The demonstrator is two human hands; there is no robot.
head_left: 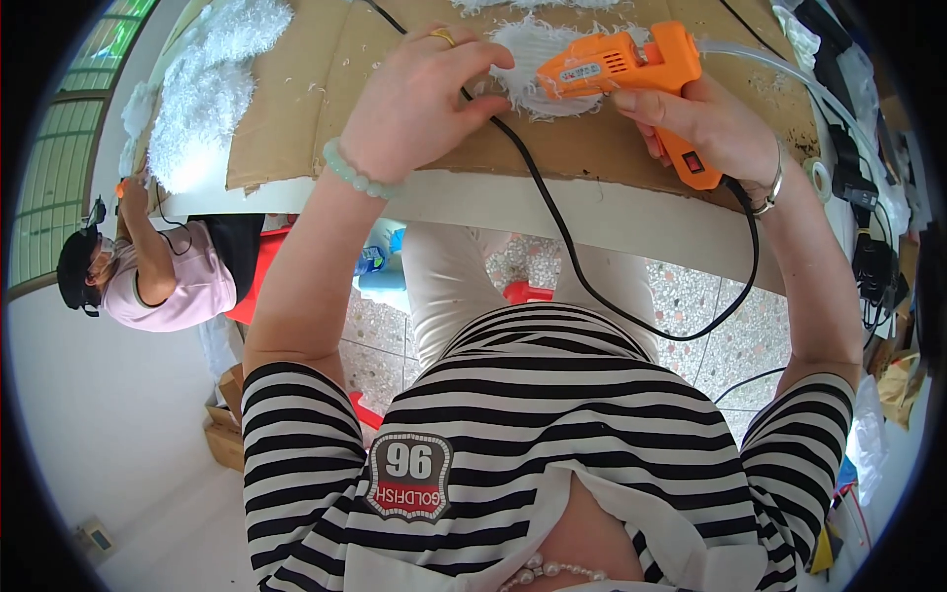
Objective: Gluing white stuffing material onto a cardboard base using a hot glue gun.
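My right hand (705, 123) is wrapped around the handle of an orange glue gun (626, 64). Its nozzle points left over a white piece of fabric with frayed edges (518, 64). A long translucent glue stick (755, 51) runs out of the gun's back end. From the handle, a black cord (538, 178) loops down past the table edge, then back up under my left hand. My left hand (419, 99) is at the left side of the fabric, thumb and forefinger apart with a gap between them; its other fingers are partly hidden.
Brown cardboard (296, 128) covers the white table (612, 222). Shiny white tinsel-like material (207, 99) is heaped at left. Beyond it a co-worker (168, 261) holds something orange. Black adapters and cables (873, 266) crowd the right edge, near a tape roll (817, 181).
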